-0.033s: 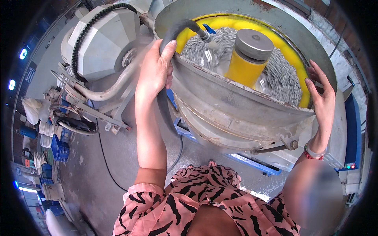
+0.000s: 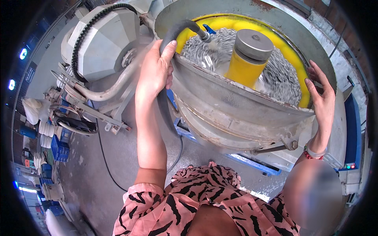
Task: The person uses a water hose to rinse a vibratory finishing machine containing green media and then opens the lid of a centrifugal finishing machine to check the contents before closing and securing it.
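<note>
My left hand [image 2: 154,69] is closed around a thick dark hose [image 2: 179,27] at the left side of a round metal tub [image 2: 236,112]. The hose arches over the tub's rim and ends in a metal nozzle [image 2: 206,37] beside a blue valve lever [image 2: 209,28]. Below that nozzle, small grey-white pieces [image 2: 220,49] fill the yellow-lined ring and look smeared by motion. A yellow post [image 2: 245,70] with a round metal cap [image 2: 255,41] rises from the middle. At the tub's right edge my right hand [image 2: 323,96] rests with its fingers spread, holding nothing.
A pale faceted drum [image 2: 104,45] with a black toothed belt stands at the left, a bent pipe [image 2: 110,90] in front of it. Blue crates [image 2: 60,148] line the far left. A thin cable [image 2: 103,157] lies across the floor. A blue panel [image 2: 351,133] stands right.
</note>
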The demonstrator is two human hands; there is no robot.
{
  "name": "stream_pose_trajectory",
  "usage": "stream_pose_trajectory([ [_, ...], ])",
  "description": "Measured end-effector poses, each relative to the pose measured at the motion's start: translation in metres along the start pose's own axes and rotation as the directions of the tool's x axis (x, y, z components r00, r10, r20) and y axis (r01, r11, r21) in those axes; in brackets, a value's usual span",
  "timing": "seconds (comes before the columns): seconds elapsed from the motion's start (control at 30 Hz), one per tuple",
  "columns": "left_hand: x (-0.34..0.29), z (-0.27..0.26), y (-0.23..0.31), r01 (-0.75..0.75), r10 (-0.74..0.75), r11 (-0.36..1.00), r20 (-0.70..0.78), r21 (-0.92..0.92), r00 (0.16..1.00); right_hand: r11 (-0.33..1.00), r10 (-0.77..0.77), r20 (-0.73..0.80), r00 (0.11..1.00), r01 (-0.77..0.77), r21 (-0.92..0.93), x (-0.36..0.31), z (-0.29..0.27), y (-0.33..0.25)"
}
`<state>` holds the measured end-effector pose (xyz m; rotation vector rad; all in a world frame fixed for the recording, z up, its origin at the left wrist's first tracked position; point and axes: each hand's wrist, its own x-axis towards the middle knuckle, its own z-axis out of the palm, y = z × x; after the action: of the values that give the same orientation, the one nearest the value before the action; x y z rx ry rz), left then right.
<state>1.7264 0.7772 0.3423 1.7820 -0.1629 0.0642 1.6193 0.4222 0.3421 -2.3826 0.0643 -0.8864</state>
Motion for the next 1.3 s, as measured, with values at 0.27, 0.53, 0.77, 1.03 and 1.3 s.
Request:
stream_pose_trajectory([
  [0.27, -0.0014, 0.0001, 0.004, 0.001, -0.001, 1.0, 0.013, 0.031, 1.0, 0.999, 0.028, 0.01, 1.0, -0.029, 0.022, 0.0002, -0.0004, -0.0033],
  [0.53, 0.0, -0.0004, 0.0021, 0.009, -0.01, 1.0, 0.016, 0.022, 1.0, 0.999, 0.006, -0.01, 1.0, -0.006, -0.042, -0.0012, -0.0011, -0.0046],
  [0.77, -0.0004, 0.0005, 0.0029, 0.015, -0.016, 1.0, 0.023, 0.024, 1.0, 0.999, 0.029, -0.011, 1.0, -0.029, -0.039, -0.0008, -0.0001, -0.003],
  [1.03, -0.004, 0.0008, 0.0065, 0.017, -0.017, 1.0, 0.004, 0.017, 1.0, 0.999, 0.026, -0.012, 1.0, -0.026, -0.044, -0.0013, -0.0026, -0.0062],
  [1.3, -0.0018, 0.0046, 0.0027, -0.011, 0.013, 0.999, -0.063, 0.033, 0.998, 0.997, 0.024, -0.004, 1.0, -0.024, -0.066, 0.0012, -0.0019, 0.0003],
])
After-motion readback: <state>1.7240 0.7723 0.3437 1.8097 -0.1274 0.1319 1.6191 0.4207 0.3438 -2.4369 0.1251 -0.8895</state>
